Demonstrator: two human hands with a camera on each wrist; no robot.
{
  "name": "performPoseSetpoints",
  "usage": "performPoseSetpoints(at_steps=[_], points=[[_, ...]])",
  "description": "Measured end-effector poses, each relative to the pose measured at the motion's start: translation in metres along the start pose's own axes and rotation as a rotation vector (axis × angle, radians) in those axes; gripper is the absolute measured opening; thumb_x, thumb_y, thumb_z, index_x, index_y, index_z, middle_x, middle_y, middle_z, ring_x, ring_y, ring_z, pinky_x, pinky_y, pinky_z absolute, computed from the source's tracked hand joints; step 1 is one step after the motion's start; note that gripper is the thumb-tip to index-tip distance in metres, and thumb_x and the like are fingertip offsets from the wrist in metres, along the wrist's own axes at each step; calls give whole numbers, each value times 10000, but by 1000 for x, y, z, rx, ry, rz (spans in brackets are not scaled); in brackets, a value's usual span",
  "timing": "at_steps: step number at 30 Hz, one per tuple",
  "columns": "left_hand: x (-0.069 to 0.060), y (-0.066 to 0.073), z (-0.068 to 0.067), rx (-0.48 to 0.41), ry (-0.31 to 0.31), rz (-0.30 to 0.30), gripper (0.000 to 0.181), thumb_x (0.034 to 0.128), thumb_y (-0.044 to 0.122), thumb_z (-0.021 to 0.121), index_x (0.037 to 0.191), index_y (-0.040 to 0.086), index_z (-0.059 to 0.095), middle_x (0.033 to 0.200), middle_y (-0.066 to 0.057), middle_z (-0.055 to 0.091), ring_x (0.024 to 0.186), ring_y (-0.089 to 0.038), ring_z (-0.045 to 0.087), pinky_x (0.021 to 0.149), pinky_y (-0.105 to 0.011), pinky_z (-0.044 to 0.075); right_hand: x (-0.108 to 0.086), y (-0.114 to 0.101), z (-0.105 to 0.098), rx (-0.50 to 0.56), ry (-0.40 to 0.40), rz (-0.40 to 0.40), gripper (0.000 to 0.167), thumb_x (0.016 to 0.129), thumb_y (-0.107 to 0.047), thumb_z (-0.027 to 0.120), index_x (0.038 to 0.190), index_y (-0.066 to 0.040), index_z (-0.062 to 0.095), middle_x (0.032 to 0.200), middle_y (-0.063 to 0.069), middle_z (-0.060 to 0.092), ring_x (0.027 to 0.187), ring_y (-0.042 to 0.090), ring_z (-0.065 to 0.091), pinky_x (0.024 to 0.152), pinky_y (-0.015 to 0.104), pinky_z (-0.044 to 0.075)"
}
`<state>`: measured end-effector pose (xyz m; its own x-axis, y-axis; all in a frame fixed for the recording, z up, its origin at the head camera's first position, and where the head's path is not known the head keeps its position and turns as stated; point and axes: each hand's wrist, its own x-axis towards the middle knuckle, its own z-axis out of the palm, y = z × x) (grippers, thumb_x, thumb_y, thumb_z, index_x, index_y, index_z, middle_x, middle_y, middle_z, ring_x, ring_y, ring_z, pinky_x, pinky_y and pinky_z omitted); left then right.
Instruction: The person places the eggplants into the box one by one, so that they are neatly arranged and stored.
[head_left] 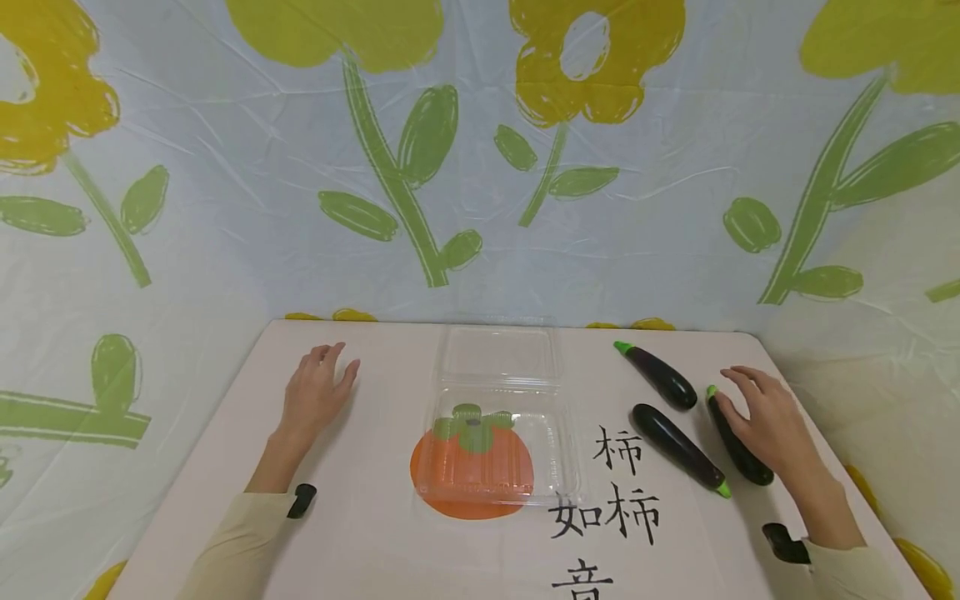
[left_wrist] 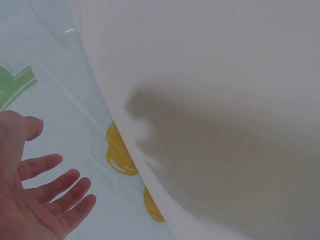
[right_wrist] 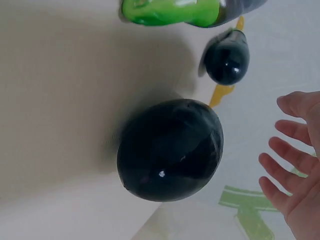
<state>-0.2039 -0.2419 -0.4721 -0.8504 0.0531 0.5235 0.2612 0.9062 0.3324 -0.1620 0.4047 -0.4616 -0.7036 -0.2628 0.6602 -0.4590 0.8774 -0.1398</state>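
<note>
My right hand (head_left: 772, 421) hovers beside and partly over the rightmost dark purple eggplant (head_left: 737, 446), its fingers loosely spread and holding nothing. In the right wrist view, that hand (right_wrist: 300, 165) stands apart from a large, close eggplant end (right_wrist: 170, 150). Two more eggplants lie to its left: one farther back (head_left: 663, 379) and one nearer (head_left: 678, 446), each with a bright green stem end. At the table's left side my left hand (head_left: 313, 396) is held above the surface with relaxed fingers and nothing in it.
A clear plastic clamshell box (head_left: 555, 450) lies unfolded mid-table, its lid (head_left: 498, 354) towards the back. Beneath it shows a printed orange persimmon (head_left: 472, 508), with black characters (head_left: 630, 512) to the right. A flower-patterned sheet (head_left: 660, 250) rises behind the table.
</note>
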Motion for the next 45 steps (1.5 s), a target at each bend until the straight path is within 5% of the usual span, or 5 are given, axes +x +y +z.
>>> performPoseSetpoints(at_steps=[6, 22, 34, 45], points=[[-4, 8, 3, -37, 2, -20, 401, 959, 169, 726, 1264, -79, 649, 1176, -325, 627, 1034, -493, 626, 756, -630, 564, 0, -9, 2, 0, -24, -1, 446, 731, 83, 778, 1154, 118, 641, 1162, 333, 605, 1038, 533, 577, 838, 672, 457], [-5, 36, 15, -145, -131, -97, 441, 1009, 243, 673, 1338, -45, 619, 1266, -285, 613, 1175, -457, 603, 918, -609, 543, 16, -21, 8, 38, -167, 34, 526, 804, 41, 791, 1278, 114, 576, 1244, 352, 548, 1112, 546, 536, 881, 682, 449], [-5, 61, 22, -253, -183, -135, 422, 1015, 256, 671, 1329, -24, 635, 1238, -226, 641, 991, -334, 665, 814, -502, 595, 30, -23, 14, 26, -267, 49, 505, 862, -3, 771, 1300, 123, 552, 1233, 372, 536, 1089, 564, 543, 870, 701, 457], [-8, 82, 27, -373, -196, -113, 364, 1004, 208, 687, 1279, -28, 669, 1130, -195, 686, 847, -244, 633, 700, -361, 553, 43, -25, 20, 31, -342, 76, 516, 877, -7, 765, 1312, 134, 525, 1224, 396, 527, 1072, 576, 547, 861, 704, 462]])
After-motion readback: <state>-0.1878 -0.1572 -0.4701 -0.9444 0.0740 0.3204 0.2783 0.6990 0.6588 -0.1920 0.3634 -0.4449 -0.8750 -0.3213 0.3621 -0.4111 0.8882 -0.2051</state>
